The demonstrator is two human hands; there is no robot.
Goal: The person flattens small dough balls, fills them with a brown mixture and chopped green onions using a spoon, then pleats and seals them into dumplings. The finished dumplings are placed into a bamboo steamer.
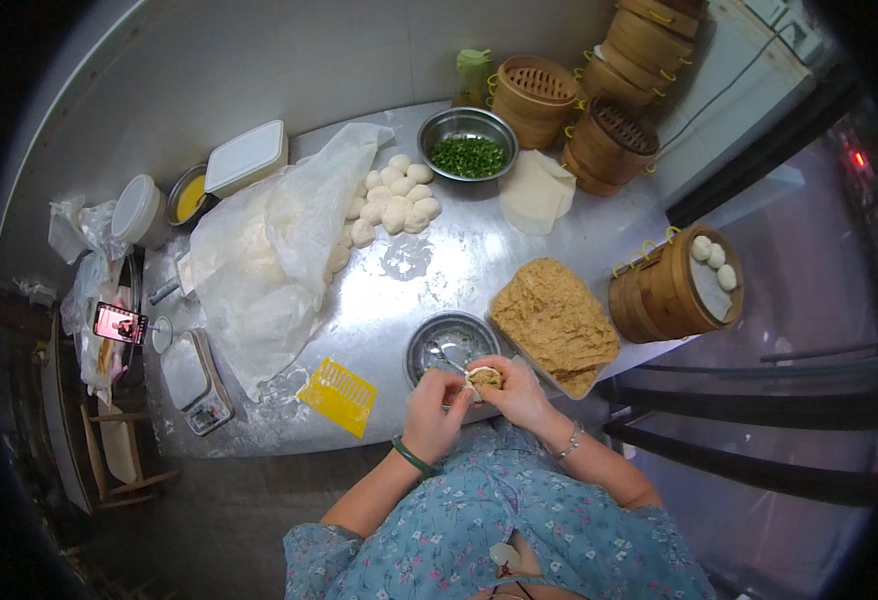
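Observation:
Between my two hands is a filled dough wrapper (pixel 485 377), its meat filling with green bits showing at the top. My left hand (pixel 437 411) pinches its left edge, and my right hand (pixel 518 394) cups its right side. Just behind them a metal bowl (pixel 422 346) holds a spoon (pixel 439 351). A tub of tan minced filling (pixel 555 322) sits close to the right. Small dough pieces (pixel 394 196) lie in a cluster farther back, partly under plastic sheeting (pixel 259 255). Chopped greens (pixel 469 156) fill part of another metal bowl (pixel 510 161).
Right of the filling, a bamboo steamer (pixel 645 304) holds several white buns (pixel 713 262). More steamers (pixel 536 97) stand at the back. Steamer liners (pixel 533 191) lie beside the greens. A yellow scraper (pixel 338 397), a digital scale (pixel 197 382) and a lidded container (pixel 246 159) are to the left.

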